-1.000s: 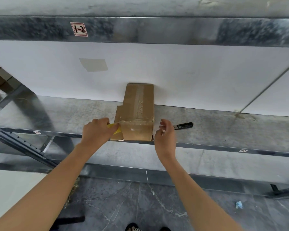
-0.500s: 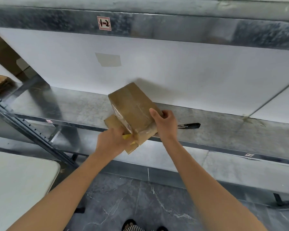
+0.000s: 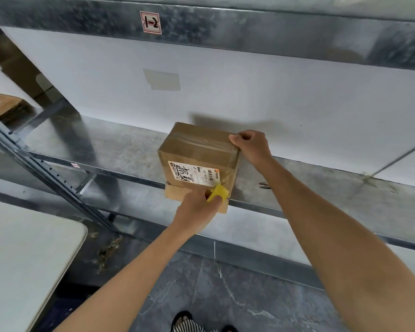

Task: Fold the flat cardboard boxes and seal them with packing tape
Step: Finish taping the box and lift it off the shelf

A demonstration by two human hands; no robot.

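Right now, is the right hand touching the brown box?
Touching. The head view shows the right hand curled over the upper right corner of the cardboard box, with its thumb on the taped top.

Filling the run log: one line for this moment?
cardboard box on shelf | left hand grips yellow tool | right hand holds box corner

Metal shelf (image 3: 106,149), red-bordered label (image 3: 150,22), white table (image 3: 22,259), grey floor (image 3: 225,295), striped slipper (image 3: 187,328)
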